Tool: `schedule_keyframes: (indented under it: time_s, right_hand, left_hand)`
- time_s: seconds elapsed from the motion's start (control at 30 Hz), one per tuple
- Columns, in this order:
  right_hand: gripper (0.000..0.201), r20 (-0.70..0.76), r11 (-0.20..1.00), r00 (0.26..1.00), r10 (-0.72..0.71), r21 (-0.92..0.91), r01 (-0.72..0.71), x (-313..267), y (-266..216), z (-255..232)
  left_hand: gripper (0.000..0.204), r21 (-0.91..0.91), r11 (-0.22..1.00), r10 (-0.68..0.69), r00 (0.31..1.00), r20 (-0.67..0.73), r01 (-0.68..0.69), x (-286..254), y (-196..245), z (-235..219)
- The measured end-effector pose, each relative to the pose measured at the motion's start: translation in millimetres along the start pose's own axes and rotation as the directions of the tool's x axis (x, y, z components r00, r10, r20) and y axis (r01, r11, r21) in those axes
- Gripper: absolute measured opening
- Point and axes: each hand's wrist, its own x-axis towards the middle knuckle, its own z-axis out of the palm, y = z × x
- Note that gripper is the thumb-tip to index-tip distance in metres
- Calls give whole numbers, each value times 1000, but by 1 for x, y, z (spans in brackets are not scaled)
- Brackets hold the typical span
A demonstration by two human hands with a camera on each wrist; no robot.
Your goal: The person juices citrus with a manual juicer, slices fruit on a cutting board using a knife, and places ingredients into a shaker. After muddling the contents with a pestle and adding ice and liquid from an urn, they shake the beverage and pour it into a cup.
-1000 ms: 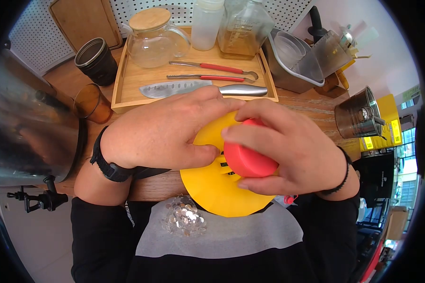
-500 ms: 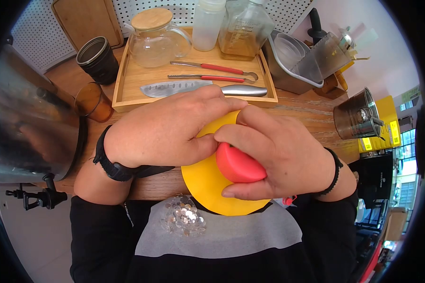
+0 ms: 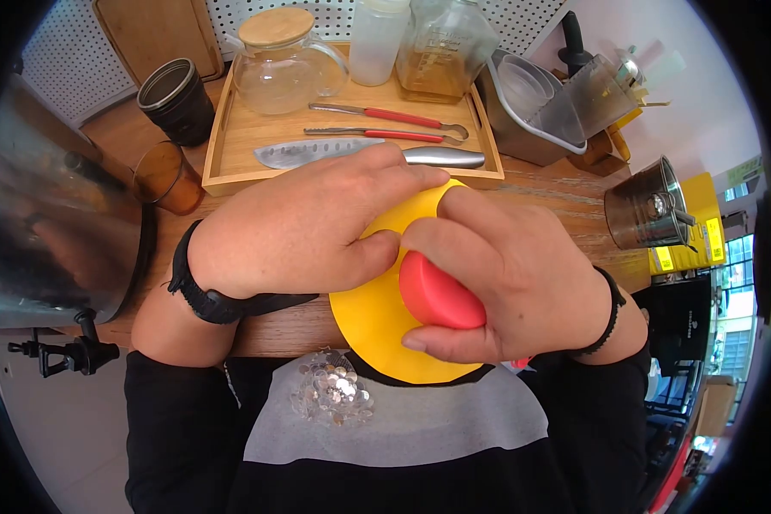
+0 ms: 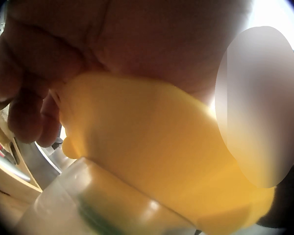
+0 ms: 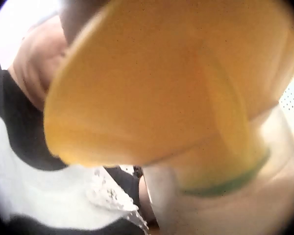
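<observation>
A round yellow disc lies on a clear container, whose wall shows below it in the left wrist view. From the left, my left hand holds the disc, thumb over its top and fingers toward the far rim. My right hand grips a smooth red rounded piece over the disc's middle, index finger and thumb around it. The disc's center is hidden under the red piece and hand. In the right wrist view, a green band shows low down inside the container.
Behind the hands is a wooden tray with a knife, red-handled tongs, a glass teapot and bottles. An amber cup and dark cup stand left; a metal bucket stands right.
My right hand and the red piece have shifted a little left over the disc, covering the slots seen earlier at its middle. The left hand keeps its hold.
</observation>
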Motion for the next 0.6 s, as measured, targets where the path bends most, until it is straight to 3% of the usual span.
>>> schedule_keyframes:
  time_s: [0.1,0.17,0.2,0.27,0.4,0.47,0.6]
  right_hand:
    - [50,-38,997,999,0,74,3,-2,6,-4]
    - [49,-115,986,981,-154,54,161,-5,10,-10]
    - [49,-109,985,982,-153,58,160,-6,14,-11]
    - [49,-7,940,941,-338,36,338,-9,21,-12]
    - [51,-47,933,932,-360,-11,360,-5,14,-5]
    - [55,-20,993,993,-118,-21,118,-4,3,-5]
    - [59,-32,1000,999,-9,-3,9,0,3,-4]
  left_hand:
    - [62,-9,1000,7,1000,-2,-7,0,1,-1]
    - [61,-2,1000,5,1000,5,-5,0,0,-1]
    - [61,-8,1000,2,1000,3,-2,0,-1,0]
    - [61,4,999,36,999,-23,-36,0,-3,1]
    - [62,9,1000,28,999,-21,-28,0,0,1]
    - [61,35,999,13,1000,-15,-13,-1,0,1]
    - [60,23,1000,18,999,-35,-17,0,0,2]
